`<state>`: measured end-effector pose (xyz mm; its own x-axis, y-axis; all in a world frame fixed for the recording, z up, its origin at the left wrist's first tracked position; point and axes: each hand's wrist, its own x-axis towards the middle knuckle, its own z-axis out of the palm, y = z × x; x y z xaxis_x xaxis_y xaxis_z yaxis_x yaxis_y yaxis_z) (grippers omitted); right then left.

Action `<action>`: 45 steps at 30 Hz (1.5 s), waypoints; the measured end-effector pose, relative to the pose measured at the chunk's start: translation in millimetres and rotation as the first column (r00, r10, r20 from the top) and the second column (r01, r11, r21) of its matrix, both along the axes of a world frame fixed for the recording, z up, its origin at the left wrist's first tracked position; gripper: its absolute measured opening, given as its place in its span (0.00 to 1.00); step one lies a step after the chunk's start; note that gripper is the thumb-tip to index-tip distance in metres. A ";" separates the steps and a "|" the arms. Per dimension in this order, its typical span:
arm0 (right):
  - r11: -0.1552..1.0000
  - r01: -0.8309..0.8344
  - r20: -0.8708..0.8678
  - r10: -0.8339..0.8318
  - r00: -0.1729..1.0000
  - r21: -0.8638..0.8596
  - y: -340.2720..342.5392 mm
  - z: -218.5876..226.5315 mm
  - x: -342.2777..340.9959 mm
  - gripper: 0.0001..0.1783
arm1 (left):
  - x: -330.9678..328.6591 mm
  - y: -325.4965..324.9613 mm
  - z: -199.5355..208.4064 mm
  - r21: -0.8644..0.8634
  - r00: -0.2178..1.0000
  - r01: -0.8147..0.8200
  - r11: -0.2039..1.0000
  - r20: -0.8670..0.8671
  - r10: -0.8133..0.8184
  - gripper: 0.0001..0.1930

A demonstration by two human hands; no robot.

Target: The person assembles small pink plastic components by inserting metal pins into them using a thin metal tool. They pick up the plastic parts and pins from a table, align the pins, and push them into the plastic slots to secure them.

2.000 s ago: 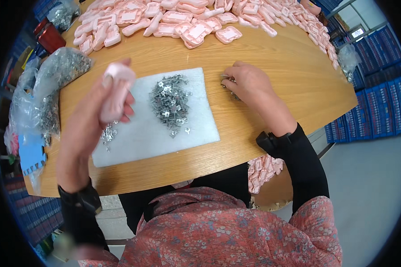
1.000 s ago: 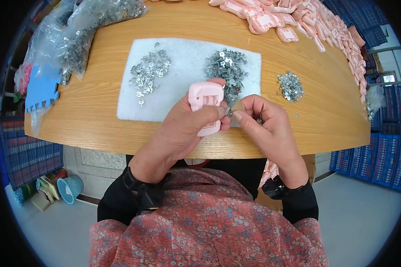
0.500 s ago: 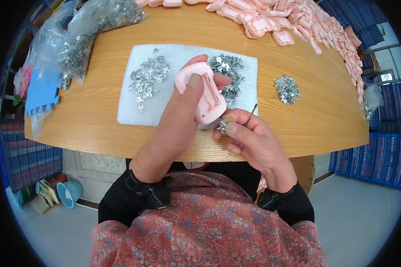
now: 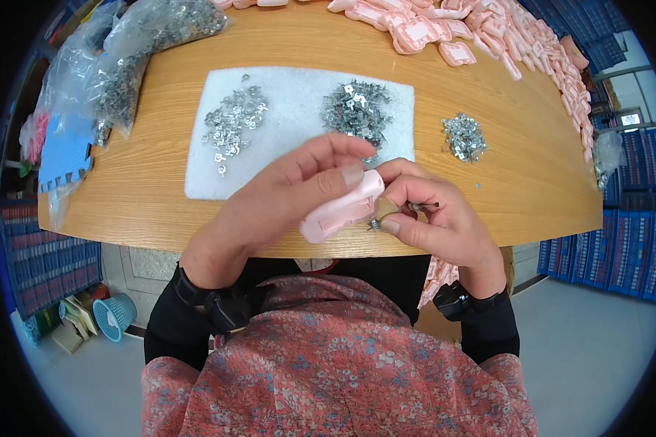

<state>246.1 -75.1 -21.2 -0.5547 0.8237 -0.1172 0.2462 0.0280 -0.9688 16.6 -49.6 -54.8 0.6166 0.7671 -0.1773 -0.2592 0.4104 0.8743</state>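
While one pink casing (image 4: 345, 206) slants from lower left to upper right at frame centre, the left hand (image 4: 280, 186), half-curled, grips it and the right hand (image 4: 448, 222) pinches a small metal piece (image 4: 374, 225) above the table's near edge (image 4: 160, 243), bare wood (image 4: 532, 175) extending right and three metal piles (image 4: 463, 137) lying above.

Pink casing (image 4: 344, 209), reddish floral top (image 4: 335, 364).

Worktop (image 4: 532, 175), right of frame: broad open stretch between small metal heap (image 4: 464, 137) and pink shells (image 4: 488, 29) banked along the upper and right edges. Narrow lane between that heap and white mat (image 4: 291, 95). Mid-mat: passage between left metal pile (image 4: 233, 120) and darker pile (image 4: 356, 109). Upper left obstructed by plastic bags (image 4: 124, 80). Lower centre blocked: left hand (image 4: 280, 189), right hand (image 4: 441, 222) close together at pink casing (image 4: 342, 210).
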 end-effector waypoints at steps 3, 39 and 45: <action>0.990 0.073 -0.033 -0.069 0.997 0.124 -1.0 -2.4 -4.2 0.04 | -3.7 1.3 7.2 -0.193 0.970 0.242 0.951 0.053 -0.236 0.27; 0.529 0.119 0.271 -0.599 0.754 0.840 -19.3 -38.5 -45.0 0.09 | 15.0 -15.8 -37.0 -0.265 0.993 -0.029 0.964 0.101 0.057 0.25; 0.673 0.091 0.390 -0.527 0.755 0.734 -25.2 -30.7 -39.5 0.13 | 14.2 -16.4 -38.3 -0.316 0.979 -0.013 0.949 0.189 0.077 0.25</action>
<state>206.6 -100.3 -51.9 -0.2682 0.9075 0.3232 0.8174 0.3919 -0.4222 30.8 -66.0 -93.1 0.6295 0.7207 -0.2906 -0.4371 0.6376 0.6344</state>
